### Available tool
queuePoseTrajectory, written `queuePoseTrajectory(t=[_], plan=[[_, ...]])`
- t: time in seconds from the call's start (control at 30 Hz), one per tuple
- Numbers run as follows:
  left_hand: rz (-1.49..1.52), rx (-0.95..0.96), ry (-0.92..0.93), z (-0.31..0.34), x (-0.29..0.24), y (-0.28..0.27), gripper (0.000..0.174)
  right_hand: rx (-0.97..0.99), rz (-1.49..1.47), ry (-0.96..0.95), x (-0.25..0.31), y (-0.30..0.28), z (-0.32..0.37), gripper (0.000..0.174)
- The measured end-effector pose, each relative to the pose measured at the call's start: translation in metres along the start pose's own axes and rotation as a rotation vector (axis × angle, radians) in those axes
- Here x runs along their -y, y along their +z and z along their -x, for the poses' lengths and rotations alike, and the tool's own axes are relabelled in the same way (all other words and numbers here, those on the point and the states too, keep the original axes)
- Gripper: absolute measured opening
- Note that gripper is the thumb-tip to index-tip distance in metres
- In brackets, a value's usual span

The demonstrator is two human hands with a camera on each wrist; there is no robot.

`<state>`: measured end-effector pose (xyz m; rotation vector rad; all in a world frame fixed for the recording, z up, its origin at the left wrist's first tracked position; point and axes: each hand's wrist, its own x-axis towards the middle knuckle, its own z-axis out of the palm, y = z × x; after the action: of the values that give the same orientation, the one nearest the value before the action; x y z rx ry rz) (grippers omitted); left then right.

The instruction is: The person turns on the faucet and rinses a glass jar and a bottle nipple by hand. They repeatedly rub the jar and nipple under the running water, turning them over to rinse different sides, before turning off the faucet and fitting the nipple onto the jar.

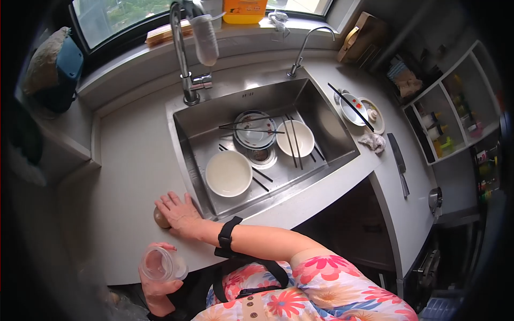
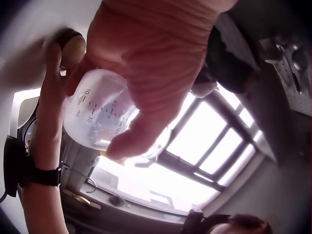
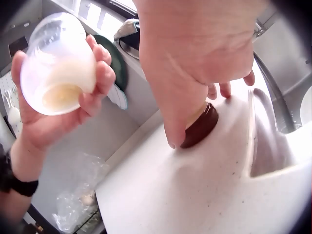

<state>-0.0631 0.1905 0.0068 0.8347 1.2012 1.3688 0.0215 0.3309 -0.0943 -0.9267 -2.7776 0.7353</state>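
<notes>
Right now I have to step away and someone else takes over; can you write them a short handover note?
Left hand grips the clear measuring bottle, uncapped, a little pale liquid inside, held clear of the counter.
Right hand closes over the brown cap lying on the counter, left of the sink.
Done: bottle is open, cap within grasp.
Left: cap not yet on the bottle; liquid not poured out.

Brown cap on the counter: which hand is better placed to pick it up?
Right. The right hand lies over the brown cap on the counter, thumb against its edge. The left hand is occupied, gripping the clear bottle away from the cap.
</notes>
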Motion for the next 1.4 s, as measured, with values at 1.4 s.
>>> queuePoseTrajectory(t=[1.4], plan=[[-0.166, -0.191, 0.084, -0.181, 0.001, 0.158, 0.076, -0.048, 0.215, -0.126, -0.316, -0.34, -0.001, 0.046]])
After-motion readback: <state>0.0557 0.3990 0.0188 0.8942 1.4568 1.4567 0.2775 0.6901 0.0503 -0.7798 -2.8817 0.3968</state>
